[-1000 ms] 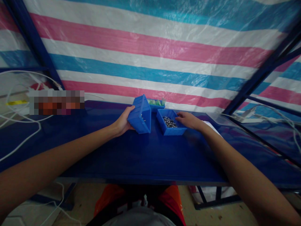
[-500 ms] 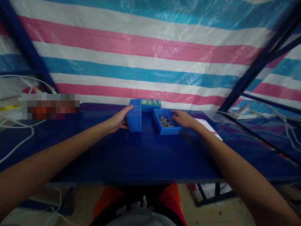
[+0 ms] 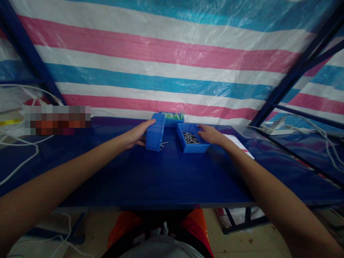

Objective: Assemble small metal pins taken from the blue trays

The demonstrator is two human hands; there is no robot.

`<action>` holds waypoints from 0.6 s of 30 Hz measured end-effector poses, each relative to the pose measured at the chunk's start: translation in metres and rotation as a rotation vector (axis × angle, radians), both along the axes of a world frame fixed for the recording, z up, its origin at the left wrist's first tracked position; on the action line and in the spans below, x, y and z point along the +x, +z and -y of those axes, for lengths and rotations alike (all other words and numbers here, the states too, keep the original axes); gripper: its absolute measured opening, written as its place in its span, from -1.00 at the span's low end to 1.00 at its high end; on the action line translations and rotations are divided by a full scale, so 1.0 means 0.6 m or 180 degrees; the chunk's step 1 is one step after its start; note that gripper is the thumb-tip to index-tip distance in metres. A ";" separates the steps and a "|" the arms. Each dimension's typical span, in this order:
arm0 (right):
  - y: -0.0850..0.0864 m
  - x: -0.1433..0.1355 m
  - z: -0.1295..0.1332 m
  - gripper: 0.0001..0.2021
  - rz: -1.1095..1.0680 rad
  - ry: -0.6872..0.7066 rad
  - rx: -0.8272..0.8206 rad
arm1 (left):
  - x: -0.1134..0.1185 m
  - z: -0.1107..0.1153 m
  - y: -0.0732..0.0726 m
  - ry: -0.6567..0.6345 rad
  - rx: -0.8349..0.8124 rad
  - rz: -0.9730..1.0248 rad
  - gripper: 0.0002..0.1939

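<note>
My left hand (image 3: 137, 134) grips a blue plastic bin (image 3: 155, 133), which is tipped on its side with its opening turned to the right. A few metal screws or rivets (image 3: 164, 144) lie at the bin's lower lip, over the blue table (image 3: 161, 175). To the right sits a second blue bin (image 3: 194, 148), upright, with a heap of small metal screws or rivets (image 3: 190, 137) inside. My right hand (image 3: 209, 134) is closed on that bin's right rim, thumb and fingers at the wall.
Behind the two bins stands another blue bin (image 3: 172, 123) with green-and-clear packets in it. A white sheet (image 3: 238, 145) lies right of my right hand. White cables (image 3: 34, 150) trail over the table's left side. Striped plastic sheeting (image 3: 166, 61) hangs behind.
The left bin has tilted further to the right, and a few metal pieces now show at its lower lip. The right bin has shifted very slightly to the right.
</note>
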State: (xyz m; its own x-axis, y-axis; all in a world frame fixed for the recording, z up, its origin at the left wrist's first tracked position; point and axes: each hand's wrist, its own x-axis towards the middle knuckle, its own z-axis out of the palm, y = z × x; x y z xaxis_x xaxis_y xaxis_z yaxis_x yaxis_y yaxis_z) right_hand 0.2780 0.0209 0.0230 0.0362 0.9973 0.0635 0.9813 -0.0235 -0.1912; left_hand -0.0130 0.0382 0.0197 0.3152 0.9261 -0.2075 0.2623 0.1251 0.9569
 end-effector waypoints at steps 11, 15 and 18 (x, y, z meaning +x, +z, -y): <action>-0.004 0.003 -0.002 -0.59 -0.0006 0.0070 0.0056 | 0.007 0.002 0.008 0.0142 0.0198 -0.0028 -0.41; -0.006 0.003 -0.004 -0.60 0.0030 0.0070 0.0071 | 0.009 0.004 0.010 0.0206 0.0255 -0.0139 -0.40; -0.007 0.003 -0.006 -0.59 0.0056 0.0055 0.0084 | 0.008 0.005 0.013 0.0135 0.0273 -0.0121 -0.39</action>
